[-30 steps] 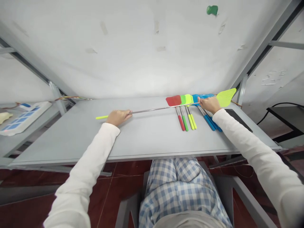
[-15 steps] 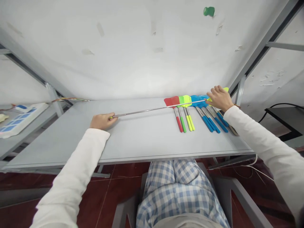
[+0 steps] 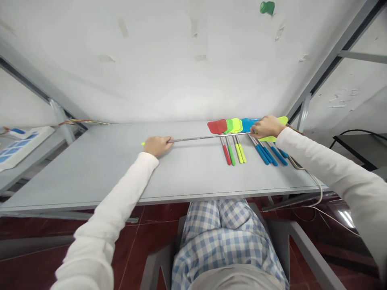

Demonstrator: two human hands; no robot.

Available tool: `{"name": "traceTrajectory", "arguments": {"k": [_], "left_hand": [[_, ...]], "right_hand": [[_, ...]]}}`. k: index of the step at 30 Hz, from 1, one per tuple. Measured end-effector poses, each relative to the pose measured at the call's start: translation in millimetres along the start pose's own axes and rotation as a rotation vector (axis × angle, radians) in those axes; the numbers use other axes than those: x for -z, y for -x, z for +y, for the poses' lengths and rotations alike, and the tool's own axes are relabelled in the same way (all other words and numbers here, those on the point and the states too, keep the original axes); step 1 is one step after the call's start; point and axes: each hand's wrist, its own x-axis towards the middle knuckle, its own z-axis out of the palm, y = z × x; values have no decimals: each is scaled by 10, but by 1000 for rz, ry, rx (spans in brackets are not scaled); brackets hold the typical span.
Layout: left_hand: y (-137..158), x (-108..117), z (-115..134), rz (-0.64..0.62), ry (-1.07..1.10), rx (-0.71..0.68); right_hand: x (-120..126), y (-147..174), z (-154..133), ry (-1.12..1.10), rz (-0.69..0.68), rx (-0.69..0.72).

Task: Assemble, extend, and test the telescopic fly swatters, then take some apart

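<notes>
Between my two hands a telescopic fly swatter (image 3: 208, 137) is stretched out, its thin metal rod nearly level above the table. My left hand (image 3: 158, 146) is closed around the handle end, and a yellow-green tip sticks out on its left. My right hand (image 3: 267, 127) grips the other end, by the yellow-green head, which shows partly behind and below the hand. Under the rod's right part lie a red fly swatter (image 3: 217, 127), a green fly swatter (image 3: 231, 155) and yellow ones (image 3: 241, 153). Several blue fly swatters (image 3: 265, 154) lie beneath my right hand, their heads partly covered.
The grey table (image 3: 127, 169) runs along a white wall. A white power strip (image 3: 26, 147) lies on a surface at the far left. Metal frame posts (image 3: 304, 112) stand at both ends. A white cable (image 3: 317, 189) hangs over the right edge near a dark box (image 3: 359, 149).
My left hand has moved right along the table, and my right hand slightly left. The stretch of rod between them is shorter, and more of the yellow-green head shows at the right.
</notes>
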Motion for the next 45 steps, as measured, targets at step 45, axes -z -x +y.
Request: {"name": "traceTrajectory", "arguments": {"k": [45], "left_hand": [[40, 442, 1158, -244, 531, -95]], "right_hand": [[672, -9, -965, -211, 578, 143]]}}
